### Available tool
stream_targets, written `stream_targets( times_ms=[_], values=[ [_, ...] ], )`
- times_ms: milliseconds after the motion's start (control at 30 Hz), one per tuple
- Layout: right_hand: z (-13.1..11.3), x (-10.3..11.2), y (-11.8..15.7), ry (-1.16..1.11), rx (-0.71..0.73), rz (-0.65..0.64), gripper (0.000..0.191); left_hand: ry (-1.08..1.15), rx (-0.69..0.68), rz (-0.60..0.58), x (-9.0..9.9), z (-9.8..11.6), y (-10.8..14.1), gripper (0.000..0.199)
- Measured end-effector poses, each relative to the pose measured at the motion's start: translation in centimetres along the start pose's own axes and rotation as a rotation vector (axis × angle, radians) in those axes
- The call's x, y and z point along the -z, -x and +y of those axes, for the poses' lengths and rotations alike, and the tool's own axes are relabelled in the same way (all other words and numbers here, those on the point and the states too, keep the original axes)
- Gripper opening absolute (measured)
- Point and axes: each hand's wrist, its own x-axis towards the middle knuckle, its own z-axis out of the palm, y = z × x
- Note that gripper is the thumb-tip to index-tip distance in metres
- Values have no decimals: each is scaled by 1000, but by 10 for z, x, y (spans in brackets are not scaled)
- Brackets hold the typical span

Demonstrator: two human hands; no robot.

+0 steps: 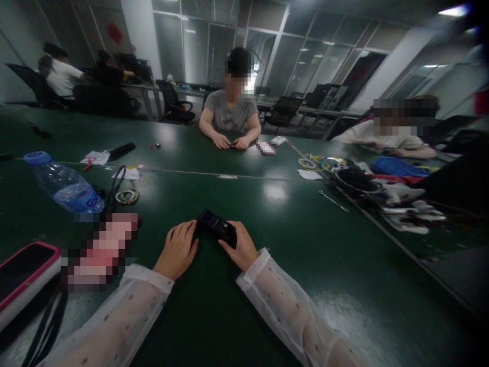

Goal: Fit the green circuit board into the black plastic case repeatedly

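A wide dark green surface (298, 244) is seen, on which everything lies. On its far side a person in a grey shirt (233, 114) is seated, and a second person in a light top (385, 137) is seated at the right edge. A tangled heap of cables and white parts (382, 191) is spread at the right. At the left, a clear plastic water bottle with a blue cap (63, 183) is laid on its side, and a black phone in a pink case (25, 270) is placed near the lower left corner. A small ring of coiled wire (127, 196) is found just beside the bottle. A small black rectangular device with a dark screen (216, 224) is positioned near the middle, close to the wearer. It is gripped at its right end by the fingers of the right hand (239, 247). The left hand (178, 250) is rested at the left end of the device, with its fingers curled loosely and touching it.
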Motion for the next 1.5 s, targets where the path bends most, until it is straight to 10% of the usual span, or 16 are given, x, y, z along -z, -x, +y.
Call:
stream_targets(
  times_ms=[400, 1500],
  values=[
    [10, 6, -1, 6, -76, 463, 49, -5, 6, -41, 2, 0, -1, 44],
    [27, -1, 2, 136, -198, 303, 46, 2, -2, -20, 0, -1, -1, 45]
  ],
)
